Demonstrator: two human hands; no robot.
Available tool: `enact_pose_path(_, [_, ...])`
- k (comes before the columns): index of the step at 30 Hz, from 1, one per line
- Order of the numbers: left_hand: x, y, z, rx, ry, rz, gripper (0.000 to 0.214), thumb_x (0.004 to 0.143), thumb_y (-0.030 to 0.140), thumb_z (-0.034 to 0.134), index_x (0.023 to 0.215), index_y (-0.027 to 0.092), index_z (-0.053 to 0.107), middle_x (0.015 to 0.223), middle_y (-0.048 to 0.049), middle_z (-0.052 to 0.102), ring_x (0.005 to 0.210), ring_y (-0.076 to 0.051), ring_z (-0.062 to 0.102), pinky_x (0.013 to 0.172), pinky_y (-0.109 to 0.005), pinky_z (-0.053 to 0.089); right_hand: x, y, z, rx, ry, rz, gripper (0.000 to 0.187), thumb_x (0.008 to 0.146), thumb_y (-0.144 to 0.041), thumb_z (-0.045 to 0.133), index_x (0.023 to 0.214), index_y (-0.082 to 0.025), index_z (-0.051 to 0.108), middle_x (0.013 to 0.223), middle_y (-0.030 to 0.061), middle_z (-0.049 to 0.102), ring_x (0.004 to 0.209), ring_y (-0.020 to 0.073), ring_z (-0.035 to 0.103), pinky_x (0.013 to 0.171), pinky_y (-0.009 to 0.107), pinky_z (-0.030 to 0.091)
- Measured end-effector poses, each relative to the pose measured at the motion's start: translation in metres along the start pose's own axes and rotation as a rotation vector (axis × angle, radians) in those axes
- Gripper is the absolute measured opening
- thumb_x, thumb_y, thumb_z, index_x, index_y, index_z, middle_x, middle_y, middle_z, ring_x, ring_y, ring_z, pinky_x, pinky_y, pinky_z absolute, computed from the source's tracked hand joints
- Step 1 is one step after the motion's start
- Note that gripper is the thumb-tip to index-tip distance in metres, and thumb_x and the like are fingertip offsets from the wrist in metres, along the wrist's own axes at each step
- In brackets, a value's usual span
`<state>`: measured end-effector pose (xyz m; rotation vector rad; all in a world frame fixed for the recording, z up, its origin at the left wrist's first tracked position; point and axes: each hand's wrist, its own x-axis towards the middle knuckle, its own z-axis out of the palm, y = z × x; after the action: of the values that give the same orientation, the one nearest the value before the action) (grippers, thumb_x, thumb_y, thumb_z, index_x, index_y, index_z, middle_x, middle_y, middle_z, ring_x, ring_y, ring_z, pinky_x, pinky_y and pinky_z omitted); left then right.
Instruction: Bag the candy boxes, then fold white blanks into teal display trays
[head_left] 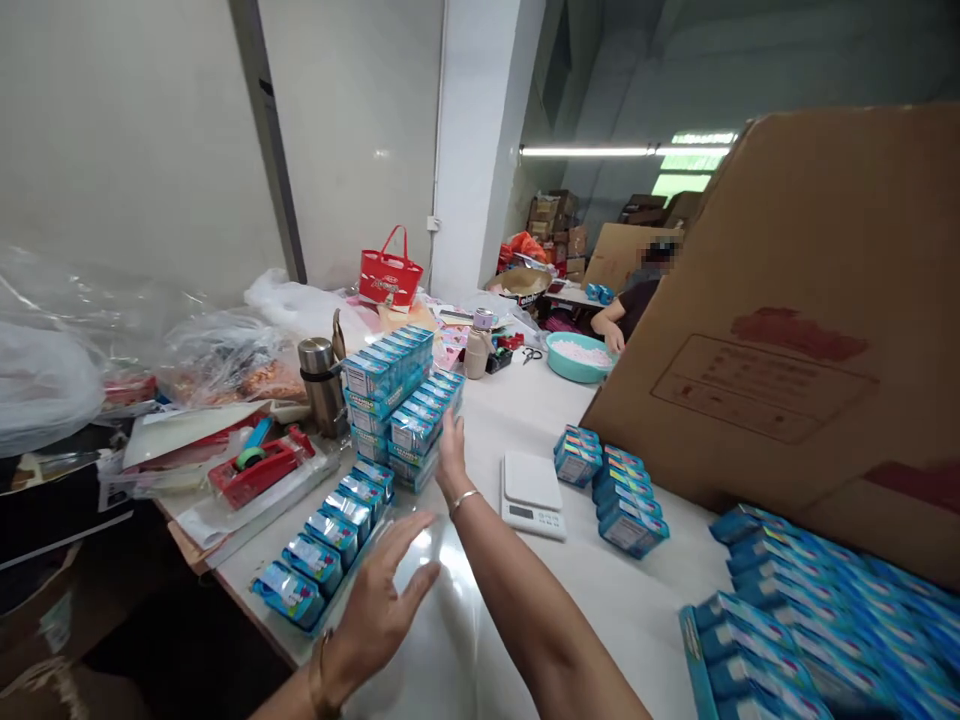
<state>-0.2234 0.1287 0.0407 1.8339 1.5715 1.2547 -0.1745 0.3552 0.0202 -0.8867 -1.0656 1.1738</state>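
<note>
R arm is stretched fwd over the table (pixel 506 405), R hand (pixel 451 455) held approx. upright at the R side of the stacked blue pkgs (pixel 412 425). L hand (pixel 379 600) is held lower & nearer, beside the row of blue boxes (pixel 334 540). Teal basin (pixel 576 373) at back is filled w/ pale bits. L fingers are spread, thumb apart, nothing gripped; R fingers are partly hidden, set at the stack's side, grip can't be told.
</note>
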Motion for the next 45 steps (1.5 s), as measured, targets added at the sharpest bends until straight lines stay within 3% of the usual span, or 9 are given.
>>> enact_pose_path(4, [-0.052, -0.021, 0.019, 0.085, -0.177, -0.119, 0.046, 0.082, 0.039, 0.057, 0.126, 0.030, 0.052, 0.125, -0.0062, 0.057, 0.119, -0.026, 0.049, 0.101, -0.042, 0.038, -0.082, -0.007, -0.087, -0.100, -0.042, 0.126, 0.059, 0.078, -0.053, 0.057, 0.125, -0.017, 0.053, 0.131, 0.0117, 0.053, 0.116, 0.0238, 0.050, 0.094, 0.037, 0.041])
enact_pose_path(9, [-0.054, -0.045, 0.041, 0.215, -0.366, -0.092, 0.038, 0.072, 0.039, 0.065, 0.106, 0.022, 0.059, 0.102, -0.0075, 0.059, 0.098, -0.026, 0.053, 0.085, -0.039, 0.044, -0.216, -0.011, -0.185, -0.258, 0.103, 0.233, 0.038, 0.079, -0.050, 0.056, 0.085, -0.015, 0.067, 0.083, 0.0069, 0.067, 0.077, 0.0196, 0.060, 0.073, 0.032, 0.047])
enact_pose_path(19, [-0.042, -0.074, 0.061, 0.272, -0.372, -0.153, 0.034, 0.083, 0.047, 0.043, 0.070, 0.020, 0.060, 0.074, -0.0029, 0.062, 0.074, -0.019, 0.056, 0.071, -0.029, 0.040, -0.319, -0.057, -0.246, -0.302, 0.188, 0.221, 0.036, 0.081, -0.050, 0.055, 0.084, -0.016, 0.066, 0.077, 0.0055, 0.065, 0.069, 0.0179, 0.058, 0.066, 0.030, 0.049])
enact_pose_path(24, [-0.031, -0.084, 0.061, 0.180, -0.384, -0.261, 0.044, 0.079, 0.056, 0.045, 0.074, 0.018, 0.067, 0.079, -0.0039, 0.070, 0.080, -0.023, 0.060, 0.073, -0.028, 0.042, -0.356, -0.084, -0.301, -0.675, 0.698, -0.213, 0.057, 0.081, -0.042, 0.059, 0.129, -0.017, 0.043, 0.127, 0.0154, 0.049, 0.118, 0.0272, 0.046, 0.097, 0.043, 0.038])
enact_pose_path(28, [-0.025, -0.056, 0.055, 0.157, -0.243, -0.337, 0.044, 0.074, 0.058, 0.051, 0.076, 0.017, 0.068, 0.079, -0.0040, 0.072, 0.079, -0.024, 0.062, 0.068, -0.028, 0.043, -0.343, -0.084, -0.355, -0.908, 0.915, -0.203, 0.113, 0.064, -0.051, 0.072, 0.146, -0.012, 0.005, 0.147, 0.0233, 0.019, 0.136, 0.0360, 0.015, 0.106, 0.053, 0.021])
enact_pose_path(31, [-0.033, -0.001, 0.060, 0.197, -0.085, -0.185, 0.039, 0.077, 0.055, 0.051, 0.079, 0.019, 0.066, 0.079, -0.0017, 0.069, 0.078, -0.021, 0.060, 0.067, -0.027, 0.043, -0.321, -0.079, -0.376, -0.905, 0.904, -0.108, 0.124, 0.059, -0.048, 0.075, 0.146, -0.009, -0.004, 0.145, 0.0259, 0.023, 0.132, 0.0391, 0.024, 0.103, 0.054, 0.025])
enact_pose_path(37, [-0.103, 0.100, 0.145, 0.185, -0.252, 0.206, 0.036, 0.088, 0.044, 0.041, 0.067, 0.021, 0.059, 0.074, -0.0036, 0.059, 0.078, -0.018, 0.055, 0.075, -0.029, 0.042, -0.334, -0.078, -0.376, -0.926, 0.919, -0.122, 0.112, 0.065, -0.042, 0.071, 0.147, -0.010, 0.002, 0.133, 0.0252, 0.040, 0.121, 0.0396, 0.036, 0.099, 0.054, 0.029])
enact_pose_path(42, [-0.159, 0.100, 0.200, 0.149, -0.648, 0.258, 0.031, 0.087, 0.043, 0.045, 0.074, 0.022, 0.063, 0.080, -0.0061, 0.061, 0.082, -0.021, 0.056, 0.075, -0.033, 0.044, -0.395, -0.083, -0.375, -0.969, 0.840, -0.067, 0.114, 0.066, -0.050, 0.071, 0.147, -0.009, 0.002, 0.140, 0.0256, 0.032, 0.126, 0.0392, 0.032, 0.101, 0.052, 0.028])
enact_pose_path(45, [-0.147, 0.075, 0.190, 0.141, -0.586, 0.211, 0.038, 0.082, 0.049, 0.050, 0.106, 0.021, 0.061, 0.103, -0.0094, 0.061, 0.098, -0.024, 0.055, 0.085, -0.037, 0.044, -0.431, -0.096, -0.376, -0.915, 0.794, -0.153, 0.108, 0.071, -0.048, 0.068, 0.147, -0.013, 0.000, 0.145, 0.0221, 0.027, 0.130, 0.0350, 0.030, 0.103, 0.051, 0.027])
